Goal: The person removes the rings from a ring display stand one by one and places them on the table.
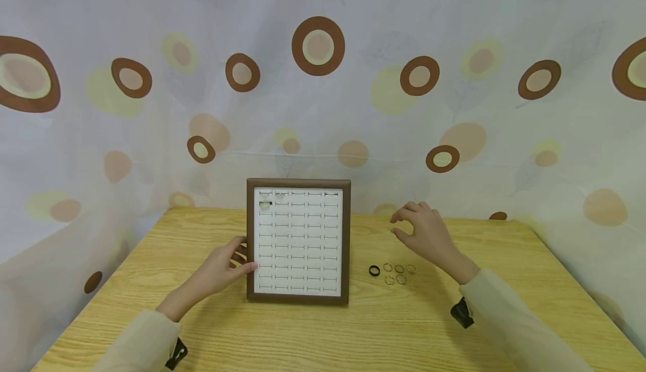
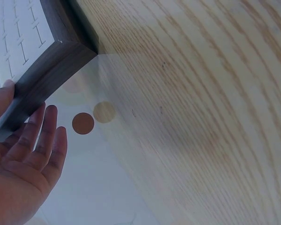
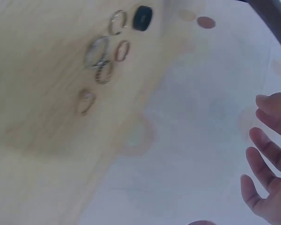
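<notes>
An upright ring display tray [image 1: 345, 237], brown-framed with white slotted padding, stands on the table. Several rings sit in its upper slots, among them a wide ring [image 1: 265, 203] in the second row. My left hand [image 1: 229, 265] grips the tray's left edge, thumb on the front and fingers behind; the left wrist view shows this hand [image 2: 25, 164] at the frame [image 2: 56, 63]. My right hand [image 1: 429, 234] is raised beyond the loose rings with its fingers loosely bent; no object shows in it. A black ring [image 1: 374, 275] lies leftmost among several thin metal rings [image 3: 103, 72].
The wooden table [image 1: 282, 338] spreads around the tray and the loose rings. Behind and at both sides hangs a pale curtain [image 1: 323, 119] patterned with brown circles. Dark straps [image 1: 461, 313] are at the sleeve cuffs.
</notes>
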Demonstrator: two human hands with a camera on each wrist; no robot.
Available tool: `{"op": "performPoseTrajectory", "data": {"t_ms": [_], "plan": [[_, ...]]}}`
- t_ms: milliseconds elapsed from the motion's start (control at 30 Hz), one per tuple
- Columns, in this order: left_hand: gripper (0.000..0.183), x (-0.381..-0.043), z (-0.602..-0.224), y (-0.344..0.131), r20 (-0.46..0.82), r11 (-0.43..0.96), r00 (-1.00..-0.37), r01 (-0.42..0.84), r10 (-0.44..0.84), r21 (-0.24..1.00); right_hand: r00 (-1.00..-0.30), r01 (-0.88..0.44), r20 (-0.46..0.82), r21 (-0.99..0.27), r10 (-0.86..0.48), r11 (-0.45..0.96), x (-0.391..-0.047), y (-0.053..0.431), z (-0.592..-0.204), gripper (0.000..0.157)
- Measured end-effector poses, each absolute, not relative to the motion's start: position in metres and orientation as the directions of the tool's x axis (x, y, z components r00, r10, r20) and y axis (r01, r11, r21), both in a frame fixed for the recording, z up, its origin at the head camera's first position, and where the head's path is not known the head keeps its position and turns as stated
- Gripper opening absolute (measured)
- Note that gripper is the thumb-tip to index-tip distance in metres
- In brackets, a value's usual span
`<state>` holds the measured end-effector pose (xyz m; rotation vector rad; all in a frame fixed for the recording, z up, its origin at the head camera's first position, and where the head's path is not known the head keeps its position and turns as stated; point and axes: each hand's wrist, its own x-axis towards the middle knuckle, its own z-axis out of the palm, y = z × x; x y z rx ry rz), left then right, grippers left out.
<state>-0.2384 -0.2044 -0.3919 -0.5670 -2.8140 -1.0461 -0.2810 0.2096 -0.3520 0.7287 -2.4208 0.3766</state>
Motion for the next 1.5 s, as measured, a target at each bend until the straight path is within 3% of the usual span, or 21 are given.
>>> {"op": "performPoseTrajectory", "data": {"t_ms": [667,967,1500], "plan": [[0.051,-0.238,-0.391,-0.203,0.206,0.685,-0.924,0.377,0.322,0.624,-0.489,-0.732,0.742,-0.063,-0.459,0.678,-0.274,0.137,-0.299,0.012],[0.051,-0.238,-0.392,-0.203,0.212,0.691,-0.921,0.386,0.326,0.611,-0.461,-0.739,0.738,-0.012,-0.493,0.673,-0.276,0.104,-0.295,0.013],[0.050,-0.237,-0.391,-0.204,0.216,0.688,-0.921,0.386,0.324,0.614,-0.497,-0.723,0.709,-0.019,-0.501,0.690,-0.278,0.049,-0.298,0.013]]}}
